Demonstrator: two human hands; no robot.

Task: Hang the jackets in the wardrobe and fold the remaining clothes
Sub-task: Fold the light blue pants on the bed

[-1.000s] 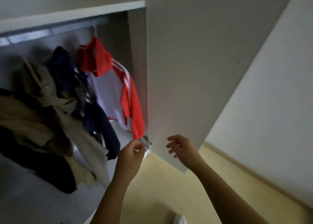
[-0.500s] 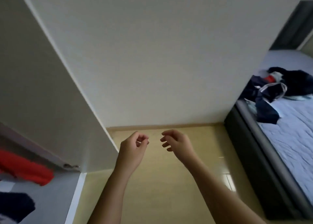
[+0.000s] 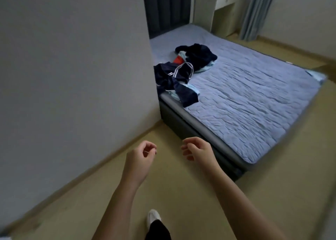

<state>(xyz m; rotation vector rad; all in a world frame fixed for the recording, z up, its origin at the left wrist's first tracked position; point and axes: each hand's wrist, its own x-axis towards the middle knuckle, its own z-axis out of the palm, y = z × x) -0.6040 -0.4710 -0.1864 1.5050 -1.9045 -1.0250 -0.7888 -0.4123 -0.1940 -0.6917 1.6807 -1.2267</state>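
Left hand [image 3: 140, 158] and right hand [image 3: 199, 151] hang loosely curled, empty for grabbing. Ahead, my crumpled navy clothes [image 3: 197, 56] lie on the blue quilted bed [image 3: 254, 103].

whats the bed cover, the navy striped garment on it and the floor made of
Bed cover: quilted fabric by the look, matte blue-grey, with stitched wavy lines and puckers. Navy striped garment: probably smooth synthetic sportswear cloth, slightly shiny where it folds; fibre unclear. Floor: smooth, pale yellowish hard surface, vinyl or laminate; no telling which.
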